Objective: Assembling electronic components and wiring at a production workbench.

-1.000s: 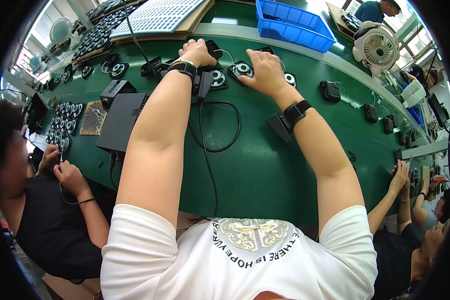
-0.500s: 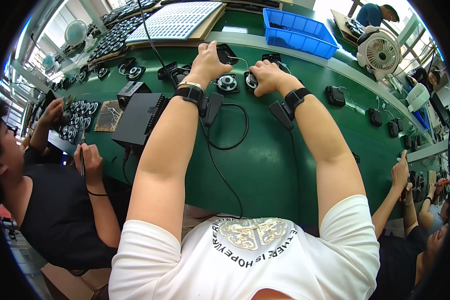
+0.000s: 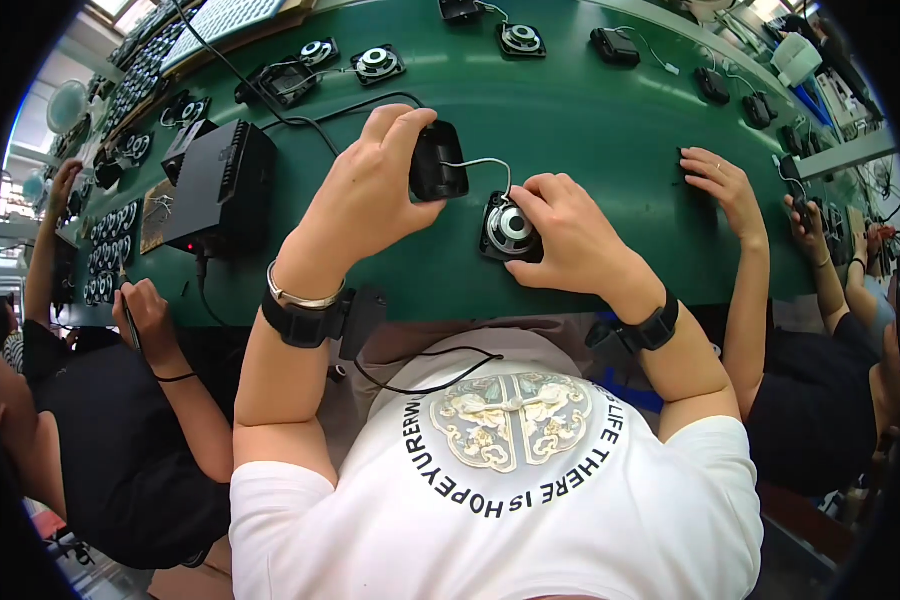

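We note the left hand [image 3: 360, 195] curled round the left side of a black, rounded-rectangular, apparently plastic housing [image 3: 440, 180], hollow side in view. The right hand [image 3: 575, 235] grips, by its right edge, a round silver-and-black speaker [image 3: 510, 232] in a squarish black frame. A thin whitish wire [image 3: 492, 162] arches from housing to speaker. Both pieces are over the near middle of the glossy green tabletop [image 3: 580, 130], housing to the left and slightly farther; we cannot tell whether either touches it.

Risks, in our judgement:
- Wire: spreading the hands too far would tension it and could strain its ends; bringing the pieces together carelessly could pinch it.
- Speaker: the right fingers sit close to the round face, so a slip or hard squeeze could mark it.
- Housing: an edge grip could let it twist, dragging the wire along.
- Snagging: a black cable [image 3: 390, 97] lies just beyond the left hand; a far-left swing could catch it.
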`<control>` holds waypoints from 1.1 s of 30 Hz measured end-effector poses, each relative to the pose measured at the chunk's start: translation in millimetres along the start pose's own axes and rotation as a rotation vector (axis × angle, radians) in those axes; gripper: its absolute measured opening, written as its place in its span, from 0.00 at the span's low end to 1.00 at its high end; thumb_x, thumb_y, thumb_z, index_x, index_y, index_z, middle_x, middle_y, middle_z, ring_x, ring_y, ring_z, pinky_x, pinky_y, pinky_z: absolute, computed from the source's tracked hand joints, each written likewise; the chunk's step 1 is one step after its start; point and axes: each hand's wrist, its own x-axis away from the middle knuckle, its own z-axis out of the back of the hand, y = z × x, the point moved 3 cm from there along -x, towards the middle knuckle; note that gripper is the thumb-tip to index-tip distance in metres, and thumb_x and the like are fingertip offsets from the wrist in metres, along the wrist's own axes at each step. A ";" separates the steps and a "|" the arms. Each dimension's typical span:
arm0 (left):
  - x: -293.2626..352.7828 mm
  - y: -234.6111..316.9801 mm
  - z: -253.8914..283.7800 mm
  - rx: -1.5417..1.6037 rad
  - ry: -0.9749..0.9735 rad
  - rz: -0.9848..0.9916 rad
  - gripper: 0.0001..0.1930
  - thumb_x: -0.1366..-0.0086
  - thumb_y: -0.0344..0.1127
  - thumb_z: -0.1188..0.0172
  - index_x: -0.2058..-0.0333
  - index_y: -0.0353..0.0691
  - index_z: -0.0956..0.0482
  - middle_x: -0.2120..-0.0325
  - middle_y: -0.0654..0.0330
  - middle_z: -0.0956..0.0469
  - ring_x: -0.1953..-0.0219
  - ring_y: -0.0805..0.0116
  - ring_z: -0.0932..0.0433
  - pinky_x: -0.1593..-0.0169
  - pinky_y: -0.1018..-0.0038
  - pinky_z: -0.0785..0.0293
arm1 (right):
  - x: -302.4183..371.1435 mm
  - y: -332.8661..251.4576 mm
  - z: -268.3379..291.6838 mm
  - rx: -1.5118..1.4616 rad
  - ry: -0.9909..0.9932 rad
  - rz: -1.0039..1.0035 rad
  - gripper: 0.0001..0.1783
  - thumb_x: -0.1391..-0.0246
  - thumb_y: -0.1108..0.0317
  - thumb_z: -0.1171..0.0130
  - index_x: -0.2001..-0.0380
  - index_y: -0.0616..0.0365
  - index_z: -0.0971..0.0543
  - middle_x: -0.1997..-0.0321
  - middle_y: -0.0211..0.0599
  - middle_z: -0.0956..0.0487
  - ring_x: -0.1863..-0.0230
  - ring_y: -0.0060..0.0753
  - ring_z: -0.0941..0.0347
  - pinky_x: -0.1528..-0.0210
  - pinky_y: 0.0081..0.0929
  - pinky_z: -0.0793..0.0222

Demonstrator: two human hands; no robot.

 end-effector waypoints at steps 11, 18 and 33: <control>3.4 79.7 -5.0 -0.246 -0.119 -0.328 0.44 0.61 0.36 0.27 0.40 0.40 0.34 0.56 0.54 0.26 0.51 0.57 0.28 0.36 0.61 0.43 | -0.4 -48.6 24.4 -0.814 0.015 -0.351 0.21 0.51 0.68 0.35 0.55 0.67 0.25 0.62 0.38 0.22 0.60 0.26 0.25 0.60 0.26 0.28; 21.1 48.5 -22.6 0.291 0.113 -0.277 0.46 0.56 0.40 0.24 0.37 0.40 0.36 0.51 0.56 0.26 0.47 0.63 0.29 0.37 0.64 0.40 | 31.8 -3.3 -2.6 -1.696 0.091 -0.284 0.17 0.43 0.70 0.46 0.53 0.69 0.26 0.57 0.40 0.21 0.55 0.27 0.24 0.54 0.29 0.26; 18.9 40.5 -68.7 0.683 0.399 -0.013 0.05 0.40 0.27 0.35 0.66 0.37 0.21 0.66 0.61 0.19 0.67 0.68 0.22 0.64 0.73 0.26 | 40.6 21.6 7.3 -1.321 0.427 -0.407 0.33 0.47 0.60 0.37 0.42 0.66 0.32 0.46 0.45 0.26 0.46 0.34 0.27 0.47 0.32 0.29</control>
